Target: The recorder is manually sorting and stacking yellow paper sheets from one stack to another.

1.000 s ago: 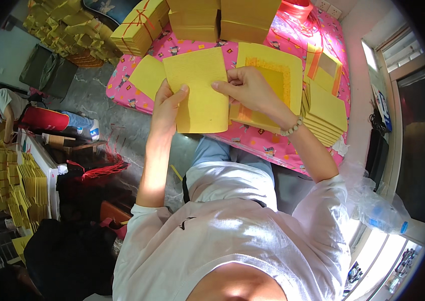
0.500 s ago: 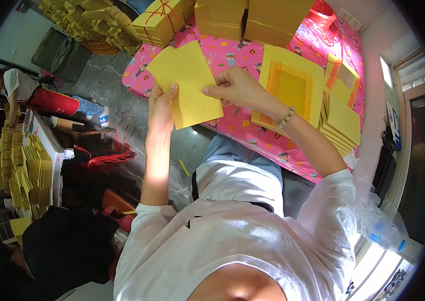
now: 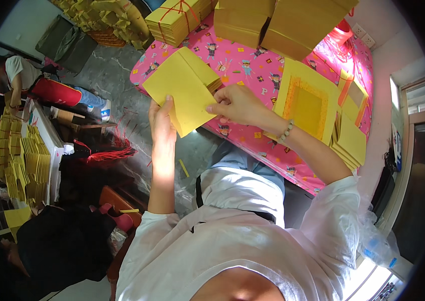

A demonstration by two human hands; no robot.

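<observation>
I hold several yellow paper sheets (image 3: 179, 90) above the near left edge of the table, with layered edges showing at their right side. My left hand (image 3: 162, 119) is closed on the lower left edge, its thumb on top and its other fingers mostly underneath. My right hand (image 3: 237, 104), with a bead bracelet on its wrist, pinches the right side of the paper between thumb and curled fingers. Right of that hand lies a large yellow sheet with an orange-bordered rectangle (image 3: 308, 110).
The pink patterned cloth (image 3: 247, 75) covers the table. Tall yellow paper stacks (image 3: 302, 27) and a red-tied bundle (image 3: 177, 22) stand at its back; smaller yellow stacks (image 3: 349, 140) lie right. At far left, a person (image 3: 36, 83) stands by another table with yellow bundles (image 3: 29, 163).
The held paper has turned and tilted, and its layered right edges now show. Both hands stay on it. The whole view has shifted slightly.
</observation>
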